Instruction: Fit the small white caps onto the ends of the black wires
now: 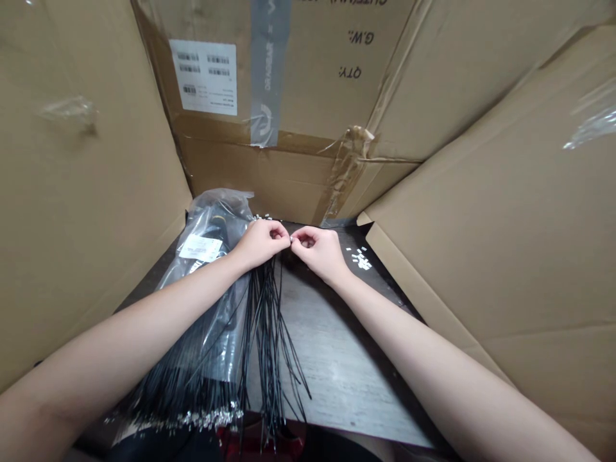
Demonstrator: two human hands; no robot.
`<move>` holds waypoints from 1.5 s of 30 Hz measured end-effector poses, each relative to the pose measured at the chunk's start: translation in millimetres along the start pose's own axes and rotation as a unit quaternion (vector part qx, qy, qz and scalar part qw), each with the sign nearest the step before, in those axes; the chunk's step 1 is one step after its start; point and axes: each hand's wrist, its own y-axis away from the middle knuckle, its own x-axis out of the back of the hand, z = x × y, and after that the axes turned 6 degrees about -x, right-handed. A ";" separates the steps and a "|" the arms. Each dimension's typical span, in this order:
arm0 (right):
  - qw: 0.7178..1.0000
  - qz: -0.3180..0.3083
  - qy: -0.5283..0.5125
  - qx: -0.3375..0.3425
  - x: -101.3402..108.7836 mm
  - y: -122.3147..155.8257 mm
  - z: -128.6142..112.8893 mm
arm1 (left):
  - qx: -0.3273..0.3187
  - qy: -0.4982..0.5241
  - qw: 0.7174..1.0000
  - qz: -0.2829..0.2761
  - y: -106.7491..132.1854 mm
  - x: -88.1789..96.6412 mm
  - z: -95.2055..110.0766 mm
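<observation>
My left hand (264,242) and my right hand (321,252) meet fingertip to fingertip above the dark tabletop. Both are closed in a pinch. A tiny pale piece (290,239) shows between the fingertips, at the tips of my right hand. What my left fingers pinch is hidden. Thin black wires (269,321) hang from beneath my left hand toward the table's front edge, with their upper ends out of sight. Under my left forearm lies a clear plastic bag (219,350) full of black wires, whose bare ends (206,418) have small shiny metal tips.
Small white pieces (362,262) lie loosely on the tabletop (337,366) at the right, and more sit behind my left hand. Cardboard walls rise at the left (86,192), back (289,176) and right (520,224). A white label (199,248) is on the bag.
</observation>
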 end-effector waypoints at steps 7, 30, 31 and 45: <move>0.999 0.008 0.033 0.024 -0.1 -0.3 -0.8 | -0.016 -0.032 0.999 -0.001 0.4 1.8 3.2; 1.000 0.010 0.001 -0.006 -2.8 2.5 -4.1 | -0.074 -0.122 0.990 0.021 0.2 1.9 8.9; 1.000 0.008 -0.006 -0.014 -3.0 2.6 -4.1 | -0.073 -0.124 0.989 0.021 0.4 1.8 8.9; 0.998 0.018 -0.046 -0.029 -3.9 3.5 -5.5 | -0.045 -0.126 0.990 0.040 1.8 1.3 14.7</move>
